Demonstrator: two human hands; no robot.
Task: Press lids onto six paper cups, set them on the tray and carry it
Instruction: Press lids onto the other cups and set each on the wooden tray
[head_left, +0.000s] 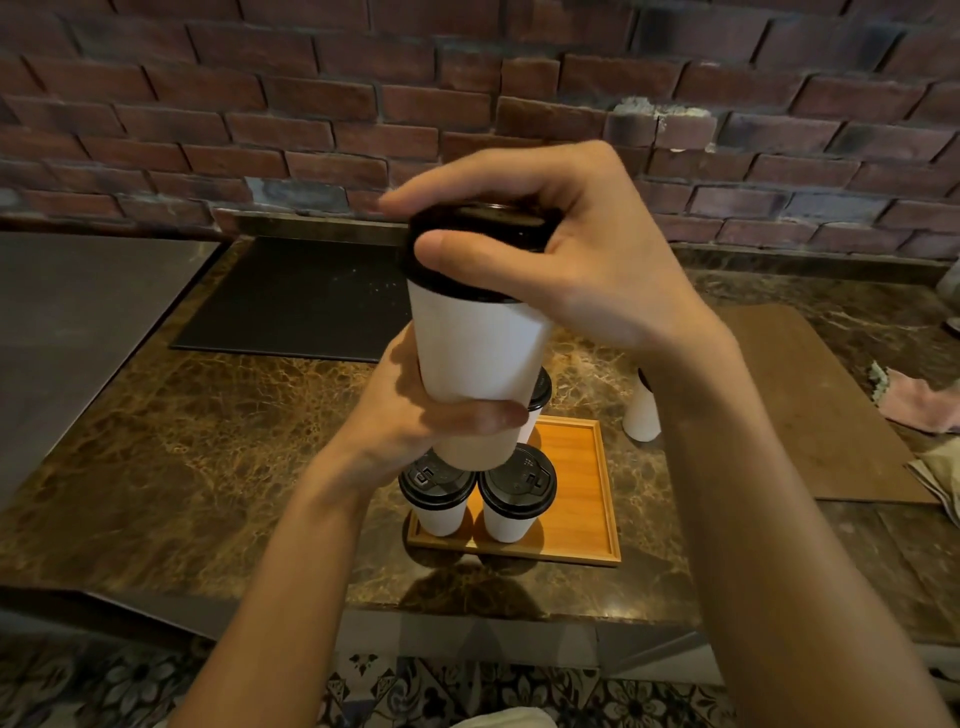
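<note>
— Above the counter, what's in the hands?
— A white paper cup (480, 348), lifted clear of the marble countertop (208, 441). The left hand (410, 415) wraps its lower half, fingers curled tight around it. The right hand (561, 260) clamps the black lid (478, 244) on the cup's mouth, thumb on the near rim, fingers over the far side.
— And the tray?
— The wooden tray (582, 493) sits below, toward six o'clock from the held cup. Two lidded cups (514, 493) stand side by side at its near edge; a third is partly hidden behind the raised cup.
— Anything else?
— Another cup (641, 410) stands on the counter just off the tray, at two o'clock from it, mostly behind the right forearm.
</note>
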